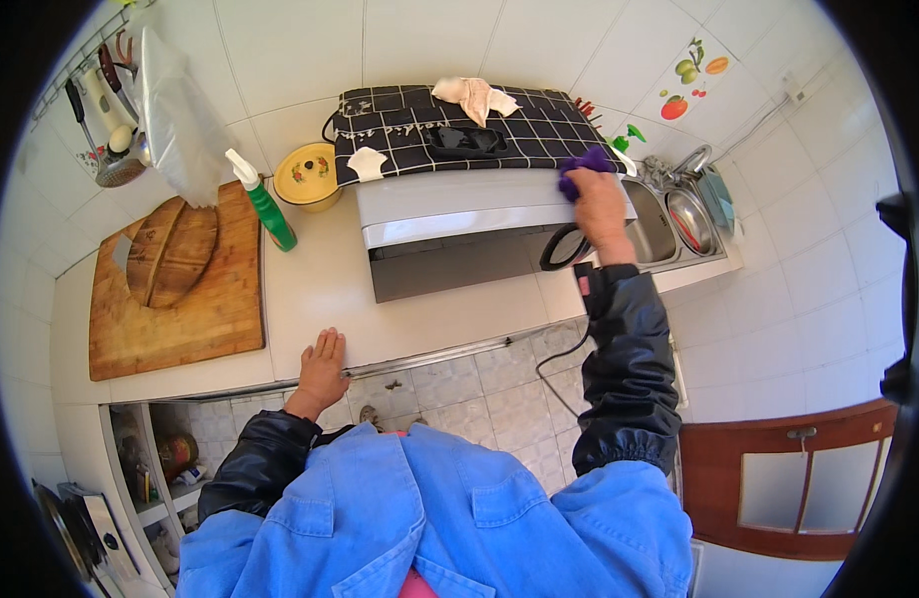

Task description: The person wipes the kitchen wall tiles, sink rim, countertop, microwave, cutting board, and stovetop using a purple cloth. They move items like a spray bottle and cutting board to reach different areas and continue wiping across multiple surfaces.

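Note:
My right hand (600, 204) is closed on a bunched purple cloth (585, 167) at the right end of a white box-shaped appliance (459, 204) with a dark front. The cloth presses against the top edge, beside the black-and-white checked cover (399, 125) spread over the appliance. Fingers outstretched, my left hand (323, 374) rests on the front edge of the pale counter (320, 284) and holds nothing. A black loop (564, 246) hangs by the appliance's right front, under my right wrist.
Left on the counter are a wooden cutting board (235, 299) with a round wooden lid (172, 251), a green spray bottle (270, 214) and a yellow lidded pot (308, 177). A sink (651, 224) holding a metal bowl (686, 221) lies right. A black tray (467, 142) sits on the cover.

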